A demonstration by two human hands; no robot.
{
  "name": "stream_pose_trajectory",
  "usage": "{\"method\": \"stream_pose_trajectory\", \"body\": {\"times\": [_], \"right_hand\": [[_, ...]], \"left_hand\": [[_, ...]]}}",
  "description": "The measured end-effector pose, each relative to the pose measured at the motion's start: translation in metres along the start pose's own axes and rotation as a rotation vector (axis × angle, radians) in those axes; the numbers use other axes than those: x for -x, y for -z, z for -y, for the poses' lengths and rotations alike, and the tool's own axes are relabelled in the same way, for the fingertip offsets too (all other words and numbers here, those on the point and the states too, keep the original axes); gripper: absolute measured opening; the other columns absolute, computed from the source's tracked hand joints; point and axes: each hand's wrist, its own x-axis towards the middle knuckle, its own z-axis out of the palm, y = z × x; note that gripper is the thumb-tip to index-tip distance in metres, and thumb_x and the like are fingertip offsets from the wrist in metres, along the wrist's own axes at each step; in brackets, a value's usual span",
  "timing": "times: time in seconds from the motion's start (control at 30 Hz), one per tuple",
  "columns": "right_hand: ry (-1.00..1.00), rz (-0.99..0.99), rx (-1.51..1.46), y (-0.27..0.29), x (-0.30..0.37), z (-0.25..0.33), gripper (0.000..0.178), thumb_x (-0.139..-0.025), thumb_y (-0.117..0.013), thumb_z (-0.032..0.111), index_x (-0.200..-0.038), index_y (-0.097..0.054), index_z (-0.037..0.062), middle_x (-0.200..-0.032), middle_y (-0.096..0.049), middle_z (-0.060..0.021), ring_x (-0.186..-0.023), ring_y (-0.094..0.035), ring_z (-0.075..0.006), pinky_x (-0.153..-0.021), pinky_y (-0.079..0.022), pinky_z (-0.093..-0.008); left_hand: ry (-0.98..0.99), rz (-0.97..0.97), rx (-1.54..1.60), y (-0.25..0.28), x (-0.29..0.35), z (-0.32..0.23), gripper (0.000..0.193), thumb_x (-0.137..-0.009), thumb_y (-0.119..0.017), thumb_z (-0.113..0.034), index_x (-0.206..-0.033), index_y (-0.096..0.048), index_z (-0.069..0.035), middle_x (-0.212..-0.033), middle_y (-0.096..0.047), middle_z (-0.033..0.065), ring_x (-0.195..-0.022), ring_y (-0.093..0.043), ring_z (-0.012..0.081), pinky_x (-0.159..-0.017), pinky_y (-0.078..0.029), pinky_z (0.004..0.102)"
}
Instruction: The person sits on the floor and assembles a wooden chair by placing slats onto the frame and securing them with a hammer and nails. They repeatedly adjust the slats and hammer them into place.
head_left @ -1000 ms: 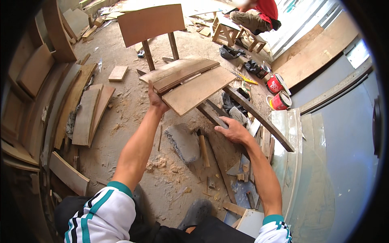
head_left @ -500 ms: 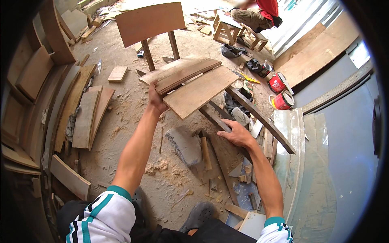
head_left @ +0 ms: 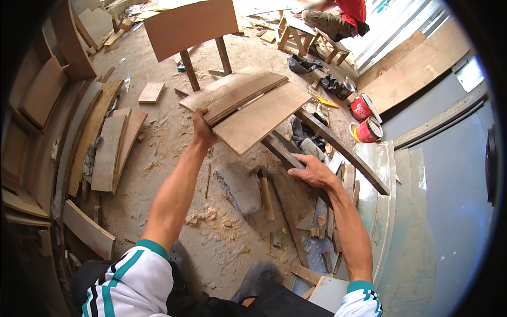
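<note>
Fingers (head_left: 200,115) of two bare hands are closed on one wooden chair (head_left: 227,87), which is held tilted. At the far left, curved boards (head_left: 45,95) are stacked, and beside them two planks (head_left: 110,153) are laid on the dusty floor (head_left: 158,211); nearer the chair, a small square board (head_left: 152,92) is seen lying flat. By the left hand (head_left: 205,131) the left edge of the seat (head_left: 264,117) is clamped: the thumb is laid against it, and the other fingers are mostly hidden beneath. The backrest (head_left: 191,29) is carried on two posts beyond that hand, well apart from the fingers. Below the seat, a chunk of concrete (head_left: 237,187) and a hammer (head_left: 266,199) can be seen side by side. By the right hand (head_left: 313,171) a dark leg (head_left: 279,148) is gripped near the seat, caught between thumb and index finger; the other leg (head_left: 346,154) is left untouched, just beyond the knuckles. Farther off, a crouching person (head_left: 353,13) in red is seen beside wooden stools (head_left: 297,38). Two red cans (head_left: 368,130) are set nearer, and the far right is filled by a blue-grey panel (head_left: 459,201).
</note>
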Motion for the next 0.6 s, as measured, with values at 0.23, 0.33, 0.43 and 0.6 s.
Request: {"method": "stream_pose_trajectory", "body": {"times": [0.23, 0.33, 0.43, 0.6], "right_hand": [[0.001, -0.067, 0.074, -0.005, -0.002, -0.010, 0.056, -0.087, -0.071, 0.029, -0.134, -0.054, 0.0018, -0.110, -0.068, -0.0211, -0.098, -0.065, -0.0257, -0.087, -0.050, -0.0354], [-0.099, -0.198, 0.338, -0.027, 0.000, 0.008, 0.050, -0.090, -0.064, 0.032, -0.128, -0.053, 0.0007, -0.104, -0.065, -0.0324, -0.100, -0.065, -0.0439, -0.089, -0.050, -0.0470], [-0.209, -0.278, 0.506, -0.035, -0.004, 0.035, 0.048, -0.093, -0.060, 0.045, -0.112, -0.052, 0.0016, -0.089, -0.066, -0.0325, -0.091, -0.064, -0.0499, -0.080, -0.052, -0.0559], [-0.178, -0.306, 0.641, -0.022, -0.001, 0.048, 0.053, -0.094, -0.055, 0.053, -0.104, -0.054, 0.0016, -0.088, -0.067, -0.0300, -0.089, -0.066, -0.0481, -0.076, -0.053, -0.0547]], "left_hand": [[0.023, -0.017, 0.041, -0.003, 0.003, 0.009, 0.077, -0.084, -0.040, -0.050, -0.141, -0.040, 0.002, -0.137, -0.052, 0.0237, -0.122, -0.054, 0.0374, -0.107, -0.041, 0.0484], [0.007, -0.052, 0.000, -0.012, 0.009, 0.003, 0.077, -0.085, -0.037, -0.051, -0.141, -0.040, 0.002, -0.137, -0.052, 0.0240, -0.122, -0.054, 0.0372, -0.106, -0.042, 0.0488], [-0.031, -0.067, -0.034, -0.022, 0.011, -0.001, 0.078, -0.088, -0.029, -0.053, -0.141, -0.040, 0.004, -0.136, -0.052, 0.0262, -0.123, -0.053, 0.0374, -0.104, -0.044, 0.0494], [-0.103, -0.092, -0.054, -0.031, 0.010, 0.000, 0.078, -0.092, -0.019, -0.051, -0.142, -0.035, 0.006, -0.138, -0.049, 0.0282, -0.125, -0.051, 0.0390, -0.104, -0.045, 0.0503]]}}
